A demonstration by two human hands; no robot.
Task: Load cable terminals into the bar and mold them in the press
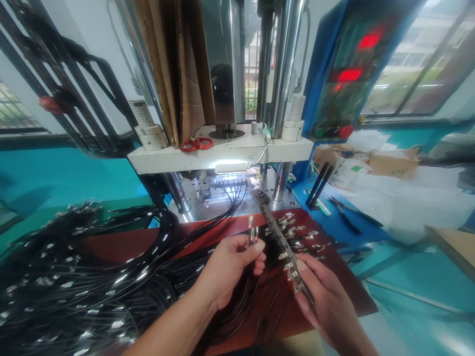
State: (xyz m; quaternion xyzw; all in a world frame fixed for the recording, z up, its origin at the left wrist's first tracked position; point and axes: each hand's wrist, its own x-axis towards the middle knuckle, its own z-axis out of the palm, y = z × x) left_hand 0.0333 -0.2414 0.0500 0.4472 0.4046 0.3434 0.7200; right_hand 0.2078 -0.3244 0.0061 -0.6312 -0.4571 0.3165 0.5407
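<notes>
Some cable ends [253, 231] sit pinched in our left fingers [255, 252], a metal bar [278, 235] in our right fingers [319, 271]. We're probably loading it; alignment matters next.

Can read no text or number. Can see only a red blur on the displays [349, 75] of the control box [321, 64].

The cables [122, 291] look like black plastic, smooth and glossy, with bright metal connectors [313, 233]; the bar [278, 233] is dull, darkened metal. Guide posts [285, 74] are polished, mirror-smooth metal – the cross plate [178, 160] wears chipped cream paint. Cardboard [190, 94] is matt brown, scissors handles [196, 144] shiny red plastic, the board [349, 289] smooth reddish-brown – the white plastic wrap [438, 193] looks crinkled
</notes>
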